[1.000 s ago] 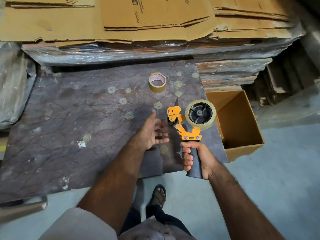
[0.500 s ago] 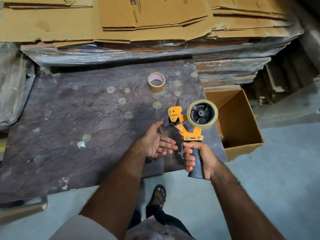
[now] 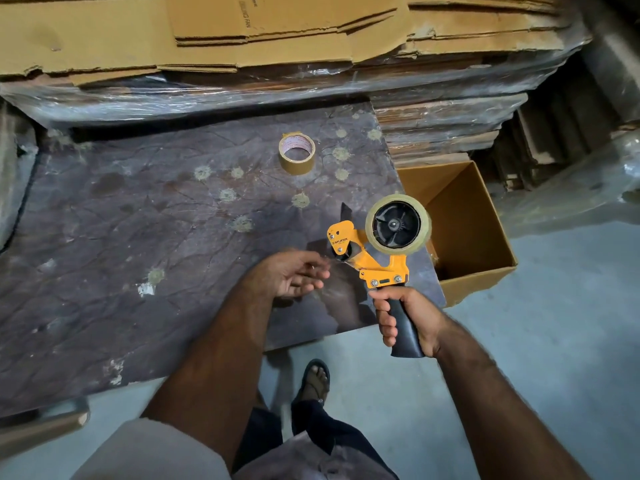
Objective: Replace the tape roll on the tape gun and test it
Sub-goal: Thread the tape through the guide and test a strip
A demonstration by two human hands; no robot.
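Right hand (image 3: 412, 320) grips the orange metal tape gun (image 3: 367, 251) by its handle; left hand (image 3: 289, 277), empty and loosely open beside the nose, risks the cutter's teeth.

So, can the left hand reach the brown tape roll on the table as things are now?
Probably yes. The left hand is empty and open above the table, and the brown tape roll stands alone farther back, with only bare surface between them. The tape gun is off to the right.

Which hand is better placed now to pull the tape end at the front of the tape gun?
The left hand, likely. It is open, empty and right beside the tape gun front, while the right hand grips the black handle.
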